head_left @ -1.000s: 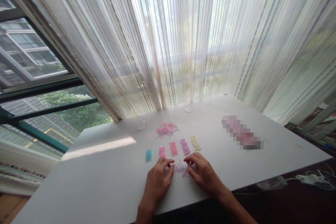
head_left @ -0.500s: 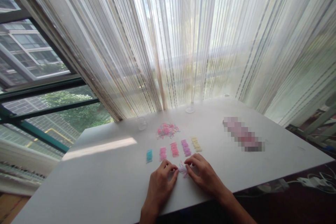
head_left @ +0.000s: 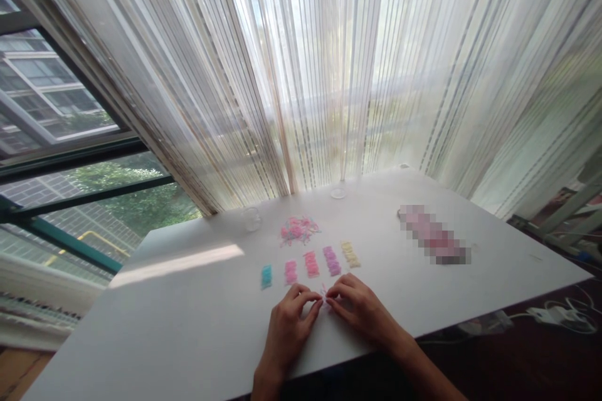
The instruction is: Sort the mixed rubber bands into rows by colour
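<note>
Small pale pink and lilac strips [head_left: 323, 290] show between my two hands near the front of the table; their exact kind is too small to tell. My left hand [head_left: 291, 321] is closed, thumb and forefinger pinched at the left side of them. From the other side my right hand [head_left: 360, 308] pinches too, its fingertips almost meeting the left ones. Most of this bunch is hidden by the fingers. Just beyond lie sorted groups: teal [head_left: 266, 277], pink [head_left: 291, 272], coral pink [head_left: 311, 264], purple [head_left: 332, 261] and yellow [head_left: 350, 254].
A loose mixed heap [head_left: 300, 230] lies behind the groups on the white table [head_left: 179, 313]. Farther back are a clear round container [head_left: 252, 219] and a clear lid-like disc [head_left: 337, 193]. A blurred pinkish object [head_left: 433, 235] rests at right. Sheer curtains [head_left: 320, 75] hang behind.
My hands have come closer together, fingertips now almost touching over the pale bunch. Less of that bunch shows than before. The view has shifted slightly.
</note>
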The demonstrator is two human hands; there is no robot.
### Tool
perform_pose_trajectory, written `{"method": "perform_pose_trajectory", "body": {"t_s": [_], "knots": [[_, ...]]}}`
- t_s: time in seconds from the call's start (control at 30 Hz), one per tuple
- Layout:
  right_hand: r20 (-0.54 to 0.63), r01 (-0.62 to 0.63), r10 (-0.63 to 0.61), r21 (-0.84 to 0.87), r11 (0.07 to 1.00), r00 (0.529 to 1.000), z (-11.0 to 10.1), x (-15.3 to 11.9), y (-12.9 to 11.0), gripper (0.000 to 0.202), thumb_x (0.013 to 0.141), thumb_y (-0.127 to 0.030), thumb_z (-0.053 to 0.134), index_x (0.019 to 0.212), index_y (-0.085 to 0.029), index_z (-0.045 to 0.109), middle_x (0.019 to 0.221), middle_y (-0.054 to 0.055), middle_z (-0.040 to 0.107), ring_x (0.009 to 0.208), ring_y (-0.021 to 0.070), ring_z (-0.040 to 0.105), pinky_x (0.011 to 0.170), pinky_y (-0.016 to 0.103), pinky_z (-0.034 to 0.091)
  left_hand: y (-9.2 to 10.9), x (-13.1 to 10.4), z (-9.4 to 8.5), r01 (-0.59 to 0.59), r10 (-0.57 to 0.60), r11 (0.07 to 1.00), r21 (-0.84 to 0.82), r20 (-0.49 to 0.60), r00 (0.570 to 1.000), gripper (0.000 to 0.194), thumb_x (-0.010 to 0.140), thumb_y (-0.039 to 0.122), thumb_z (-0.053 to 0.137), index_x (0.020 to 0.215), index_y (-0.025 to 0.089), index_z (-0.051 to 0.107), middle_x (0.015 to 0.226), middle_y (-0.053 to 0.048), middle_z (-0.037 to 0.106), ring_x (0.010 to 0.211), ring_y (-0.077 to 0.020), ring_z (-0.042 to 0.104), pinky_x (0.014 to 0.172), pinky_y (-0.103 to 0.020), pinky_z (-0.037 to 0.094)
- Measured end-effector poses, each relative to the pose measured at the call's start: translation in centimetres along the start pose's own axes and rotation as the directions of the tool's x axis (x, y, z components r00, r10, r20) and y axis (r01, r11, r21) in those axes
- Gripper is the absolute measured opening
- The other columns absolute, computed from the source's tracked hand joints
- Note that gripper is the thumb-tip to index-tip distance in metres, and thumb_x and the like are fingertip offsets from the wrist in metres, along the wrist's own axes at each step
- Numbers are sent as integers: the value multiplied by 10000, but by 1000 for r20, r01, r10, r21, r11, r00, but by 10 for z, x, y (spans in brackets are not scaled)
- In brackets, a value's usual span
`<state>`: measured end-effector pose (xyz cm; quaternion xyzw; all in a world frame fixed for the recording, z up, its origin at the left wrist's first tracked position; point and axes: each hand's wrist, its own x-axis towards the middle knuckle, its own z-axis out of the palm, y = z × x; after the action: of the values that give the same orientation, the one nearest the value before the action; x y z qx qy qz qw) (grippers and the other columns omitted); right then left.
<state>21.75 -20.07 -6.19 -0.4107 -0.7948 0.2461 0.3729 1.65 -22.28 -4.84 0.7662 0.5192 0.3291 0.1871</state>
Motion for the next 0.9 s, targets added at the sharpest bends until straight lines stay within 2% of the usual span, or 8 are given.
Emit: {"method": "perform_pose_trajectory", "body": {"t_s": [0.23, 0.53, 0.6, 0.7, 0.83, 0.9], "knots": [[-2, -7, 7, 1, 1000, 1000, 0, 0, -1, 100, 905, -127, 669, 935, -215, 706, 905, 45, 657, 864, 205, 644, 794, 329, 548, 2, 0, 0, 49, -49, 998, -27, 18, 999, 123, 959, 284, 597, 997, 250, 709, 960, -14, 714, 734, -153, 639, 715, -262, 523], [-7, -8, 8, 8, 1000, 1000, -1, 1, -1, 108, 890, -123, 667, 926, -219, 703, 902, 41, 661, 855, 198, 646, 795, 321, 549, 1, 0, -3, 24, -24, 1000, -12, 5, 1000, 121, 944, 269, 590, 941, 243, 708, 901, -6, 707, 657, -131, 594, 652, -241, 502], [-7, -8, 8, 12, 1000, 1000, -3, 1, -3, 99, 896, -131, 660, 924, -216, 701, 909, 43, 664, 855, 197, 645, 797, 322, 547, -5, -1, -10, 22, -22, 1000, -5, -8, 1000, 138, 945, 293, 583, 927, 242, 710, 899, -9, 707, 647, -129, 586, 641, -238, 499], [-10, -6, 6, 27, 1000, 1000, -5, 1, -5, 84, 915, -161, 639, 926, -219, 699, 915, 45, 665, 857, 195, 641, 801, 324, 546, -21, -2, -31, 53, -51, 998, 19, -85, 995, 208, 955, 363, 551, 921, 236, 713, 919, -28, 718, 669, -140, 599, 651, -247, 509], [-6, -7, 7, 48, 999, 1000, -5, 1, -5, 96, 935, -185, 607, 921, -221, 695, 914, 47, 662, 850, 194, 636, 804, 330, 544, -48, -2, -67, 167, -130, 974, 155, -224, 966, 298, 922, 480, 550, 930, 246, 735, 896, -25, 734, 587, -146, 555, 631, -281, 508], [-9, -8, 8, 53, 999, 1000, -5, 1, -4, 106, 945, -202, 594, 918, -222, 695, 910, 48, 660, 843, 192, 633, 800, 331, 543, -58, -2, -78, 214, -163, 955, 204, -240, 957, 321, 908, 514, 548, 917, 257, 739, 896, -20, 744, 595, -155, 570, 638, -288, 513]]}}
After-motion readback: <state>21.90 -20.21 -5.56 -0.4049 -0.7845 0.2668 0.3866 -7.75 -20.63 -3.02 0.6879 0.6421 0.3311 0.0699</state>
